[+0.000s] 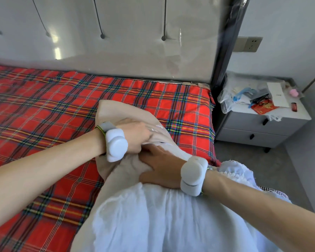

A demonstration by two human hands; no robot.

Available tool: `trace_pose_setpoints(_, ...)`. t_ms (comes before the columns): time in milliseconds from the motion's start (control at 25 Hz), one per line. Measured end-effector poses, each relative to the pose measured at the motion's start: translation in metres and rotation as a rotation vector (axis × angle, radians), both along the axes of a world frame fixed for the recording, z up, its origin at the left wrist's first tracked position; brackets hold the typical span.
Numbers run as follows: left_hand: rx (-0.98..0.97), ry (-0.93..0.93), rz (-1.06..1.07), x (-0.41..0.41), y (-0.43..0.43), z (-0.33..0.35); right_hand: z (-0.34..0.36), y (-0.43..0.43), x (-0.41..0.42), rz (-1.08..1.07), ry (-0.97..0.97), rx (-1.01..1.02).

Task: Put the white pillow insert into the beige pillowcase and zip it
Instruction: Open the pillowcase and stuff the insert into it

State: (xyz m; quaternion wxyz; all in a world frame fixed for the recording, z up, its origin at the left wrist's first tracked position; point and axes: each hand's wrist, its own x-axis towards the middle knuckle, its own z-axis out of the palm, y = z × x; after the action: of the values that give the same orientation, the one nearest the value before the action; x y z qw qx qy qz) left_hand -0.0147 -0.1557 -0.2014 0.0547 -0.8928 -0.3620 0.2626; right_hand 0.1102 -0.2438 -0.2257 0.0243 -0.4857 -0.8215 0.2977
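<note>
The beige pillowcase [109, 113] lies on the bed near its right edge, bulging over the white pillow insert [173, 151], a strip of which shows at the opening. My left hand [135, 135] grips the pillowcase fabric at that opening, fingers curled into it. My right hand [162, 170] lies just below on the beige cloth, fingers reaching toward the opening, their tips hidden under the left hand. I cannot make out the zipper. White garment fabric [144, 224] fills the bottom of the view.
A red plaid sheet [53, 106] covers the bed, with a padded grey headboard [116, 42] behind. A grey nightstand [262, 124] cluttered with bags and small items stands right of the bed, on grey floor [253, 170].
</note>
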Motion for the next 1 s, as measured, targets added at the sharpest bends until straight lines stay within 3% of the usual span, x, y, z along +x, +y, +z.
trace_pose_setpoints(240,-0.513,-0.331,0.340,-0.013,0.007,-0.001,-0.014,-0.005,-0.012,0.053,-0.038,-0.076)
trace_pose_setpoints(360,-0.720,-0.511,0.415,-0.011,-0.004,-0.001,-0.037,0.012,-0.035,-0.235,-0.046,-0.308)
trace_pose_setpoints(440,-0.789,-0.577,0.431,-0.007,-0.008,-0.002,-0.028,0.052,-0.065,-0.676,-0.259,-0.509)
trace_pose_setpoints(480,-0.791,-0.584,0.428,-0.007,-0.009,-0.002,-0.031,0.057,-0.063,-0.641,-0.292,-0.520)
trace_pose_setpoints(520,-0.780,-0.578,0.423,-0.008,-0.007,-0.001,-0.040,0.049,-0.049,-0.402,-0.237,-0.433)
trace_pose_setpoints(600,-0.726,-0.556,0.407,-0.015,-0.002,0.002,-0.034,0.007,0.005,-0.045,0.121,-0.255)
trace_pose_setpoints(680,-0.646,-0.511,0.383,-0.024,0.004,0.005,0.014,0.018,0.026,-0.071,0.227,-0.251)
trace_pose_setpoints(760,-0.560,-0.416,0.318,-0.028,0.004,0.006,0.003,0.032,0.052,-0.225,0.265,-0.094)
trace_pose_setpoints(800,-0.494,-0.351,0.275,-0.026,0.002,0.005,-0.007,0.034,0.063,-0.290,0.153,-0.040)
trace_pose_setpoints(920,-0.259,-0.203,0.176,-0.011,-0.010,-0.006,-0.045,0.025,0.059,-0.444,-0.131,-0.314)
trace_pose_setpoints(1000,-0.210,-0.246,0.203,-0.007,-0.014,-0.010,-0.066,0.026,0.042,-0.548,-0.149,-0.282)
